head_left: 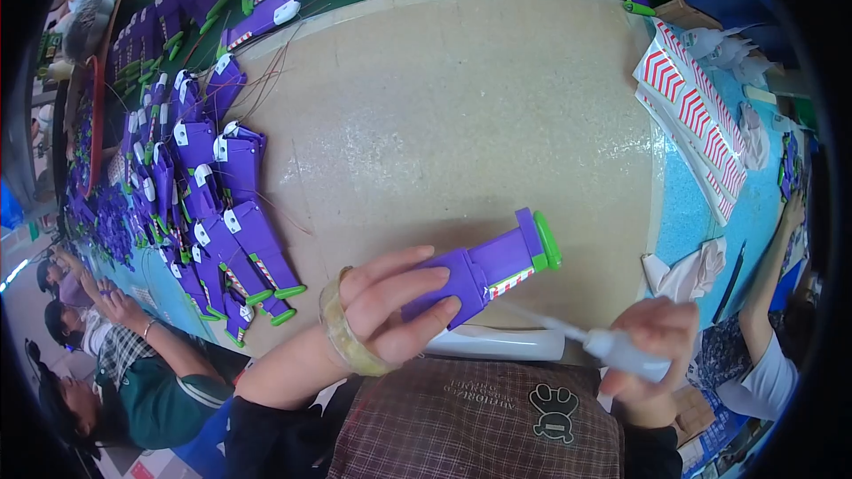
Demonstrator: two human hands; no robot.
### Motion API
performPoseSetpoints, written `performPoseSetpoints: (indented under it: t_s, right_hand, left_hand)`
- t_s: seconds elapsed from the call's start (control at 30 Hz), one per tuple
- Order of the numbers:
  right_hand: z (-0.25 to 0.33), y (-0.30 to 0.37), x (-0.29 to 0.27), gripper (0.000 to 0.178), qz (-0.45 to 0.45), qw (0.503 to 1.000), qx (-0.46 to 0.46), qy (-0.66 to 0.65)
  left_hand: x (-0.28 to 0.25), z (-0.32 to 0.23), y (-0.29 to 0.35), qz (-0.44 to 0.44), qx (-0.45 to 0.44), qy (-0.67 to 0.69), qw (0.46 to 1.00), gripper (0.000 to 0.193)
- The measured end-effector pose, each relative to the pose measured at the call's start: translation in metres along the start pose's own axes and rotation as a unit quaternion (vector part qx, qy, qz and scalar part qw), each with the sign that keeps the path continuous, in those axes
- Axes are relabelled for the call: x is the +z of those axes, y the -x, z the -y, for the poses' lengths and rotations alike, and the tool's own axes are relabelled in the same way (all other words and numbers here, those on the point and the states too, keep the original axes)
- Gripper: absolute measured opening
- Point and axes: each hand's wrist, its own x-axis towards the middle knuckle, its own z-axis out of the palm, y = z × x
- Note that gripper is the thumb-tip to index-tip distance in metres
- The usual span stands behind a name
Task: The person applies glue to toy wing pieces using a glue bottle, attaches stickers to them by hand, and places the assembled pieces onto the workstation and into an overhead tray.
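Observation:
My left hand [397, 300], with a tan bangle on the wrist, grips a purple plastic toy part [501, 253]. The part lies tilted, its bright green end piece to the upper right. A red-and-white striped sticker runs along its near side. In my right hand [652, 337] is a small translucent squeeze bottle [626, 352] with a long thin nozzle. The nozzle points left, its tip close to the striped edge of the purple part; whether they touch I cannot tell. Just below lies a smooth white curved piece [510, 343], at the table's near edge.
Purple parts with white and green ends and thin wires pile up on the left [217, 204]; more stand on the green surface [204, 0] behind. Striped sticker sheets [688, 98] and crumpled tissue [692, 279] lie right. Co-workers sit on the left [133, 364] and right [768, 337].

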Motion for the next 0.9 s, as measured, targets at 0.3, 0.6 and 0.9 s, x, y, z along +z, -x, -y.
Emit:
performPoseSetpoints:
  t_s: [0.3,0.6,0.9]
  right_hand:
    - [-0.026,-0.042,0.027,0.058,-0.064,0.990,0.058,0.107]
    - [-0.013,-0.022,0.046,0.059,0.145,0.989,-0.009,-0.003]
    - [-0.012,-0.004,0.040,0.051,0.116,0.991,-0.047,0.042]
  left_hand:
    - [-0.005,-0.029,-0.024,0.033,-0.581,0.522,0.624,0.013]
    - [0.008,-0.047,-0.016,0.090,-0.616,0.542,0.565,0.014]
    - [0.023,-0.052,-0.009,0.105,-0.543,0.543,0.632,0.030]
